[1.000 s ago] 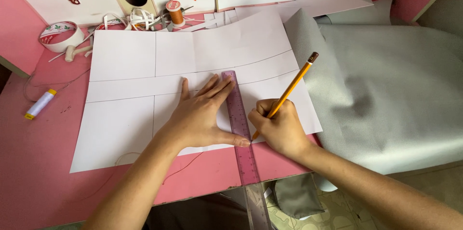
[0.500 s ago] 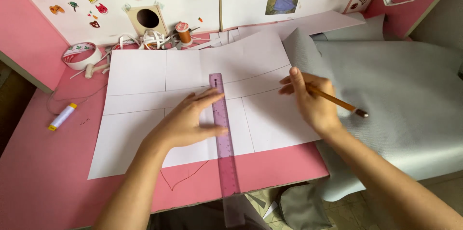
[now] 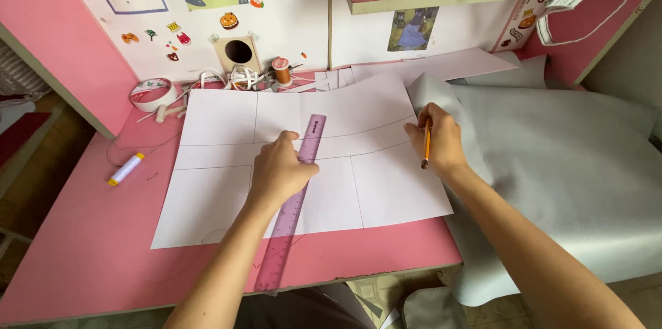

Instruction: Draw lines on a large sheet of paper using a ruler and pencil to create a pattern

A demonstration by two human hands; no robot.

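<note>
Pink desktop (image 3: pixel 83 246) underneath everything, with a large white paper sheet (image 3: pixel 221 205) ruled in thin pencil lines spread flat across it. Lying slantwise over that sheet, a long translucent purple plastic ruler (image 3: pixel 293 208), its far end near the sheet's middle and its near end past the paper's lower edge, reaching the desk's front edge. Left hand (image 3: pixel 279 170) palm-down on the ruler's upper half, fingers curled over it and pressing it to the paper. Right hand (image 3: pixel 438 143) at the sheet's right edge, closed around a yellow wooden pencil (image 3: pixel 427 144) held almost upright, dark tip downward; tip probably just touching the paper, though hard to be sure from this angle. Hands well apart, a blank panel of the sheet between them.

Right of the sheet, a broad piece of pale grey fabric (image 3: pixel 565 177) draped over the desk's end, one corner folded up behind the right hand. Left of the sheet, alone on the pink surface, a small white tube with yellow ends (image 3: pixel 126 168). Along the back wall: a white roll of tape (image 3: pixel 152 94), a tangle of white cord (image 3: pixel 238 79), an orange spool of thread (image 3: pixel 281 70), and a small beige box with a round hole (image 3: pixel 238 53). Further white paper pieces (image 3: pixel 448 65) tucked behind the main sheet.
</note>
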